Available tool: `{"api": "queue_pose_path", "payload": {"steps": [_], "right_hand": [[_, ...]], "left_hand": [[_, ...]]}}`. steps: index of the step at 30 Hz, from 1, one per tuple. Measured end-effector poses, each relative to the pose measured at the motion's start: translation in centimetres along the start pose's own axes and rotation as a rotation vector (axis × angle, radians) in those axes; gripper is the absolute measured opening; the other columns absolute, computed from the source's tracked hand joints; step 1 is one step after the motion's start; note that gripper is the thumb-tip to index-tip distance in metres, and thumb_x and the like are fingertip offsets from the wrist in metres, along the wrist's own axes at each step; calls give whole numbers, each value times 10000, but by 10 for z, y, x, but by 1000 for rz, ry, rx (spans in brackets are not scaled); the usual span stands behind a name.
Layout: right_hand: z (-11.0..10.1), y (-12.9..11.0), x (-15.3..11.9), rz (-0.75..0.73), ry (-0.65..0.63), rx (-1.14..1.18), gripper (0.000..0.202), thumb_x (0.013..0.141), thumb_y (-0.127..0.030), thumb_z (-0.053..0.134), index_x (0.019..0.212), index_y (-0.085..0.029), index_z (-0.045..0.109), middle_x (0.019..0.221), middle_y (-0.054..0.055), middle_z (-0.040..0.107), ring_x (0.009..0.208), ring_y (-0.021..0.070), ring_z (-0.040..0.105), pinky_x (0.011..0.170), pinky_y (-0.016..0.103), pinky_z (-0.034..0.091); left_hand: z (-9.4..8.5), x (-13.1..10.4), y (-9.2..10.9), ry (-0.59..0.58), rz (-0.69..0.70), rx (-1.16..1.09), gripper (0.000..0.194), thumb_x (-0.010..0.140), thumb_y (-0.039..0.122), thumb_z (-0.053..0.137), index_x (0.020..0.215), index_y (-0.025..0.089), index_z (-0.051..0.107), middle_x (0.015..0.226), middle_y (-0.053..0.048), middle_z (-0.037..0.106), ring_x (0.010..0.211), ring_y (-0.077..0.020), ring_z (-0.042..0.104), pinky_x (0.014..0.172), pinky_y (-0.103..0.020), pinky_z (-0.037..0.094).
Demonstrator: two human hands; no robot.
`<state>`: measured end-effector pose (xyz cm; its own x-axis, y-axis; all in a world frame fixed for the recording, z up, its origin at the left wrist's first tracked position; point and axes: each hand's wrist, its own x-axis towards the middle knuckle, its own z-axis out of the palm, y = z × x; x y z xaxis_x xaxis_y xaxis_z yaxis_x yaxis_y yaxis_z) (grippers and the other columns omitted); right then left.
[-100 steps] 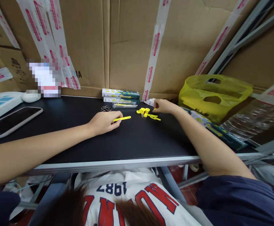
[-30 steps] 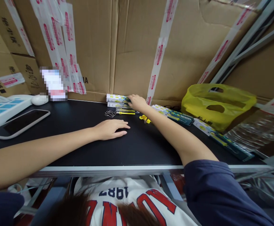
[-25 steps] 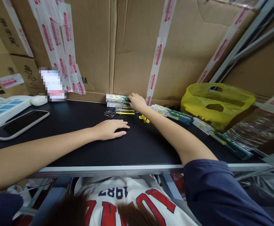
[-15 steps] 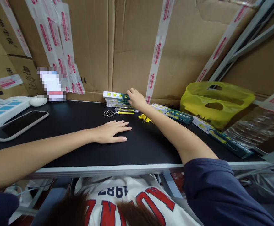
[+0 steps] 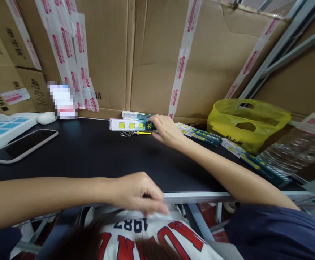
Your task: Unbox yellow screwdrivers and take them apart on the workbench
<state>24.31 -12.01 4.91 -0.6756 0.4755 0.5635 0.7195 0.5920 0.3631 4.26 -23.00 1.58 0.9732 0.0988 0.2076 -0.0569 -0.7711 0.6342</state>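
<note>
My right hand (image 5: 168,131) is closed around the right end of a slim white and dark-green box (image 5: 132,125) with yellow square marks, raised off the stack at the back of the table. Behind it lies another such box (image 5: 136,114). Under the raised box, bent wire loops (image 5: 126,134) and a yellow pen-like stick (image 5: 143,133) show in part. My left hand (image 5: 138,191) hovers over the table's front edge with its fingers curled toward the thumb. Its fingertips are blurred, and whether it holds anything is hidden.
More slim boxes (image 5: 199,134) lie along the right, one (image 5: 255,162) near a plastic-wrapped bundle (image 5: 284,144). A yellow plastic bag (image 5: 225,119) stands behind them. At left are a phone (image 5: 23,144) and a white power strip (image 5: 13,126). Taped cardboard (image 5: 152,54) walls the back.
My right hand has lifted the top box from the stack and brought it nearer and lower. My left hand has moved from lying flat on the table to the front edge, fingers curling.
</note>
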Motion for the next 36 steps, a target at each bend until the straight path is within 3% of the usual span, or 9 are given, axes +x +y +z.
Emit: {"api": "queue_pose_path", "payload": {"steps": [2,6,8,10,14,18,25,31,36], "right_hand": [[-2,3,-21,-36,30,16,342,841,-211,507,1170,-150,434,1151,175,558,1031,303,529,873,429,428],[-1,17,-45,8,32,-7,353,817,-225,544,1152,-176,442,1129,162,555,972,292,556,814,416,462],[-1,21,-46,42,2,-16,345,815,-244,549,1141,-182,454,1120,150,561,920,276,574,764,393,475],[-1,21,-45,77,-21,-13,347,823,-266,539,1153,-188,461,1125,138,566,896,262,586,729,372,480],[-3,19,-44,131,-41,-4,384,834,-305,525,1200,-197,479,1137,120,572,916,252,599,716,352,484],[-4,24,-47,161,-63,7,423,806,-311,557,1213,-206,504,1153,106,567,949,250,600,707,340,487],[0,34,-50,165,-82,16,441,796,-332,592,1217,-213,532,1131,99,564,951,244,590,714,342,493],[0,40,-51,112,-84,-46,453,801,-317,606,1234,-197,543,1116,119,571,952,261,572,748,365,478],[0,41,-50,81,-97,-78,472,810,-330,610,1251,-174,548,1150,135,569,949,264,568,756,363,465]], "left_hand": [[-11,-1,-12,303,29,290,387,974,335,402,633,178,497,572,6,549,528,-98,519,548,-215,415],[-54,-9,-44,781,135,770,151,929,295,476,835,191,533,752,-11,579,707,-132,532,707,-265,454],[-76,-16,-63,1041,43,804,129,895,293,517,970,189,530,921,-40,590,803,-144,540,780,-300,471],[-91,-23,-80,1177,-74,702,189,891,290,508,1043,179,527,1024,-66,580,859,-149,558,777,-301,486],[-95,-27,-105,1122,-247,294,219,904,275,471,1084,177,549,990,-60,625,773,-132,613,615,-237,503],[-85,-25,-109,1090,-279,119,250,897,284,488,1125,192,532,1001,-59,624,727,-126,638,490,-186,473],[-81,-24,-103,1006,-289,85,292,867,328,550,1113,173,527,1001,-74,640,770,-136,657,506,-181,477],[-80,-24,-103,975,-299,184,234,796,283,607,985,163,541,955,-56,660,808,-126,644,627,-206,510],[-77,-24,-101,968,-334,237,230,732,263,631,916,163,536,915,-46,661,802,-132,640,638,-212,507]]}}
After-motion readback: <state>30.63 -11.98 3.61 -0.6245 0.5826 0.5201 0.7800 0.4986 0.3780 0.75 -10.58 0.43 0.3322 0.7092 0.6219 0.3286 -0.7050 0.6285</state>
